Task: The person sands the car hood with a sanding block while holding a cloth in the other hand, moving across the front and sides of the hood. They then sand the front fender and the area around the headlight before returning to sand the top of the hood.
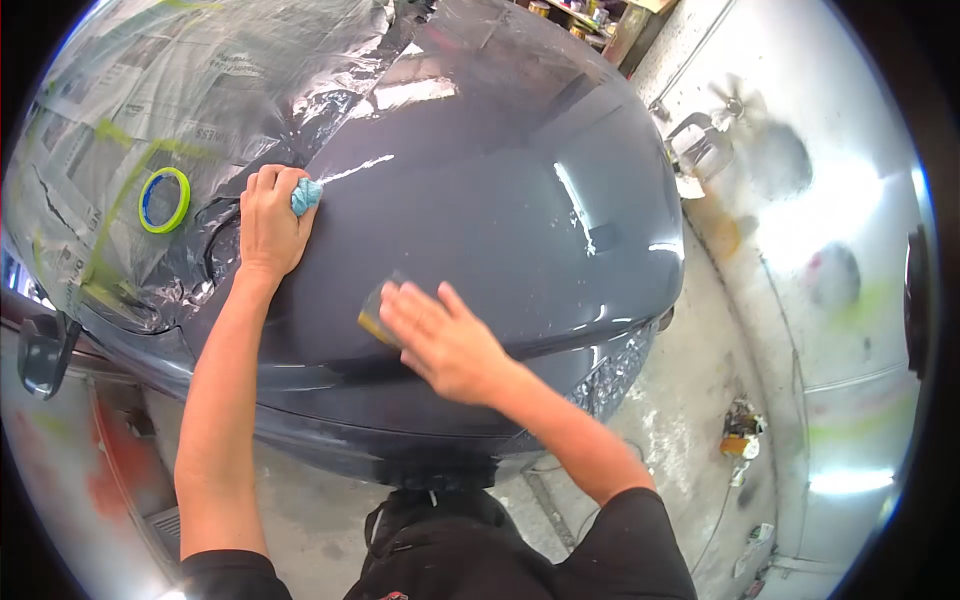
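My left hand (pixel 270 218) is closed around a crumpled light-blue cloth (pixel 306 196) and rests near the edge of the dark grey car hood (pixel 480 220). On the hood's near side, my right hand (pixel 430 335) lies over a thin sanding sheet or pad (pixel 376 318) with a yellowish edge. Its fingers are stretched out flat and somewhat blurred, pressing the pad against the glossy panel. Plastic masking film (pixel 200 90) covers the windshield side of the car, left of my left hand. On that film sits a roll of lime-green tape (pixel 165 200).
A side mirror (pixel 45 355) sticks out at the left. At the upper right, a fan (pixel 733 103) stands by the paint-spotted wall (pixel 840 390). Small items (pixel 741 430) and a cable lie on the concrete floor (pixel 670 440). Shelves with cans (pixel 590 15) are at the top.
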{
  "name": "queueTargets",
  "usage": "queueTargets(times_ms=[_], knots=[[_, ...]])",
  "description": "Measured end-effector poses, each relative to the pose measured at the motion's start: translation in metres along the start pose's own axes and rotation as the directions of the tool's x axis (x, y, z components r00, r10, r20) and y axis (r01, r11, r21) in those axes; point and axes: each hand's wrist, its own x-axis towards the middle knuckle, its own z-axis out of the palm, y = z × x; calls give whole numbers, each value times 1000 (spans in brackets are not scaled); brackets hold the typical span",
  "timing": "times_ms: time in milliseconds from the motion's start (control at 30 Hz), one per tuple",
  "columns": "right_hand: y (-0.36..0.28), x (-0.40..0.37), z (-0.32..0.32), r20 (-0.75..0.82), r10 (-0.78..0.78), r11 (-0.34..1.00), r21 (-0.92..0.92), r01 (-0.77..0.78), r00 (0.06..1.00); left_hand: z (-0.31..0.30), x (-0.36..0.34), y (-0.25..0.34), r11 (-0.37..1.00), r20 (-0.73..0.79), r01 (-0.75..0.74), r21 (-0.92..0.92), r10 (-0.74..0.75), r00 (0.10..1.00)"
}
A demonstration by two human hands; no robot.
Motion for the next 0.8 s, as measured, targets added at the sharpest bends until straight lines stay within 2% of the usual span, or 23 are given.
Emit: queueTargets(times_ms=[33, 100, 167, 200, 233, 300, 333, 367, 400, 500, 533, 567, 600, 633, 667, 700, 767, 800], knots=[[-10, -5, -2, 30, 12, 999, 34, -13, 999, 0, 0, 0, 1000, -6, 1, 5, -1, 1000], [12, 1, -13, 74, -27, 999, -27, 29, 997, 1, 0, -1, 1000, -4, 9, -2, -9, 1000], [58, 25, -22, 11, 67, 987, -146, -65, 998, 1, -1, -2, 1000, 11, 10, -10, -10, 1000], [79, 39, -23, -39, 138, 982, -125, -141, 990, 0, -2, -2, 1000, 15, 13, -14, -12, 1000], [96, 52, -22, -88, 157, 984, -76, -164, 984, -2, 0, -1, 1000, 13, 13, -17, -13, 1000], [104, 68, -35, -71, 345, 909, 272, -314, 936, -4, 3, 2, 999, 12, 24, -34, -24, 1000], [112, 67, -50, -22, 524, 739, 507, -442, 851, -5, 1, 3, 999, 17, 33, -41, -32, 999], [118, 64, -62, 75, 668, 495, 698, -518, 740, -5, 0, 3, 998, 13, 35, -45, -34, 999], [110, 64, -62, -22, 731, 172, 973, -153, 682, -5, 0, 3, 998, 8, 34, -47, -34, 999], [91, 62, -81, -22, 815, 14, 1000, 18, 579, -3, 1, 4, 998, 3, 34, -48, -34, 999], [97, 61, -74, -48, 804, 118, 990, -81, 592, -4, 1, 3, 998, 2, 36, -44, -36, 999], [101, 63, -65, -216, 724, 437, 878, -194, 655, -4, 1, 3, 999, -1, 35, -39, -35, 999], [102, 66, -51, -340, 593, 705, 656, -268, 730, -4, 1, 2, 999, -2, 33, -36, -33, 999], [102, 69, -37, -403, 428, 888, 353, -294, 809, -3, 1, 3, 999, 0, 32, -34, -32, 1000], [100, 71, -22, -371, 262, 963, 46, -264, 891, -3, 0, 3, 999, 7, 35, -33, -35, 999], [89, 73, -14, -244, 265, 953, -82, -292, 933, -4, 0, 3, 999, 12, 37, -33, -37, 999], [59, 70, 4, -137, 136, 978, -139, -155, 981, -4, 2, 3, 999, 8, 34, -35, -34, 999], [43, 60, 2, -61, 93, 990, -96, -99, 994, -3, 1, 2, 999, 3, 33, -34, -33, 999]])
